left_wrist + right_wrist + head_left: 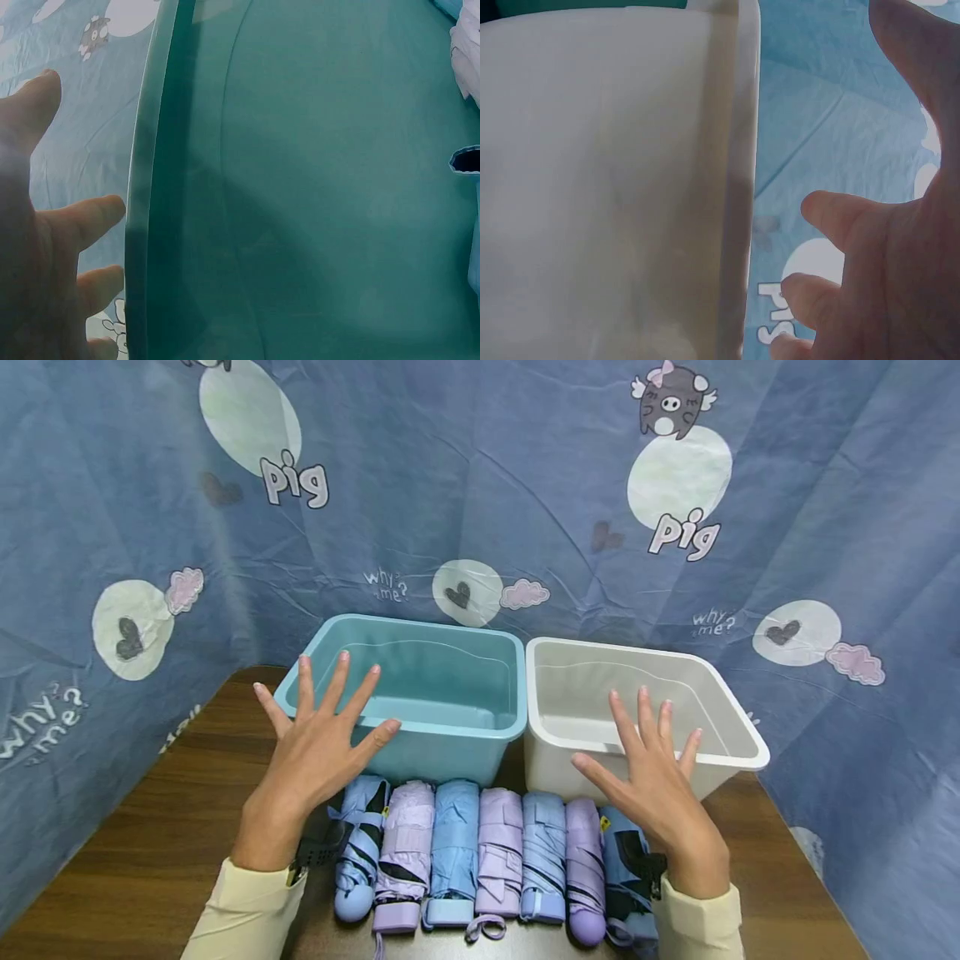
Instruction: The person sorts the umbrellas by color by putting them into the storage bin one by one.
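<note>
Fingers spread wide, my left hand point(317, 762) is held up over the front left of a teal plastic bin point(427, 752) and holds nothing. My right hand point(660, 783), also with spread fingers and nothing in it, overlaps the front rim of a white bin point(555, 768). Between my wrists, several folded umbrellas lie side by side in front of the bins. Among them are a blue umbrella point(453, 843) with a flat handle end, a pink-lilac umbrella point(500, 852) and a purple umbrella point(585, 864) with a round knob. My right wrist partly covers the rightmost blue umbrella point(626, 843).
The two bins stand next to each other at the back of a brown wooden table point(172, 852). Behind them hangs a blue printed cloth point(480, 485) with pig drawings. In the head view, both bins show bare floors.
</note>
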{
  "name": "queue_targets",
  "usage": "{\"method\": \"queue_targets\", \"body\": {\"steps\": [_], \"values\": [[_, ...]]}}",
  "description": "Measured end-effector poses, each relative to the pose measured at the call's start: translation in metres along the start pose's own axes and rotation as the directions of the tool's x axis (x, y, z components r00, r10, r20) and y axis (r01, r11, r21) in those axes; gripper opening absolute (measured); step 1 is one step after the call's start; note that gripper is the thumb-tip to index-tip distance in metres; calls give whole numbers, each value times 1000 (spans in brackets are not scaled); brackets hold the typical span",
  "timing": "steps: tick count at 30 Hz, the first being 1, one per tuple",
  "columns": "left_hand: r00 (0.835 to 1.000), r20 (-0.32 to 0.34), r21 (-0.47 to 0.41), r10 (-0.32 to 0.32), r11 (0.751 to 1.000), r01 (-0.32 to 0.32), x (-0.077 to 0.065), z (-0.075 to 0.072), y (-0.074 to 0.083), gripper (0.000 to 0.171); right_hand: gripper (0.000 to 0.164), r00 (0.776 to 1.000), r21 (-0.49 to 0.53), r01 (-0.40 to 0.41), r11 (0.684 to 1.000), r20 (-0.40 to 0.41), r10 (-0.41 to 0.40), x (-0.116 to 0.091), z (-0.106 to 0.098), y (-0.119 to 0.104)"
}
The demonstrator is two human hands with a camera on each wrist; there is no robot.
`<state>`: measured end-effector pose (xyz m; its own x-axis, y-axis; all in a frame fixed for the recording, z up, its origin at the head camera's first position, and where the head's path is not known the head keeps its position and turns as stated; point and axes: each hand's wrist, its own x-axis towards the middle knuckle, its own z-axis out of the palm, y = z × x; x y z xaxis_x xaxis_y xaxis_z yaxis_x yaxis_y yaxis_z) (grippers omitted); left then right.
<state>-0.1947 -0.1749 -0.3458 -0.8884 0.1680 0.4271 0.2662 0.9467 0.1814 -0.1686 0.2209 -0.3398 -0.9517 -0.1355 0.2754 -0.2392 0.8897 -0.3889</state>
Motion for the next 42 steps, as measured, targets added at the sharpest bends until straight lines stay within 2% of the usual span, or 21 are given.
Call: {"method": "queue_targets", "body": {"steps": [17,34,42], "values": [[1000,5,-16,-16,1000,16,0,-5,-2,76,90,1000,-7,13,1000,-22,-13,1,1,-1],[1000,21,-7,-1,1000,1,-7,-3,1,78,91,1000,-13,-8,1000,-8,8,-3,4,-3],[1000,11,-18,13,1000,-12,-5,-1,0,80,89,1000,-16,8,1000,-16,-8,-4,6,-5]]}}
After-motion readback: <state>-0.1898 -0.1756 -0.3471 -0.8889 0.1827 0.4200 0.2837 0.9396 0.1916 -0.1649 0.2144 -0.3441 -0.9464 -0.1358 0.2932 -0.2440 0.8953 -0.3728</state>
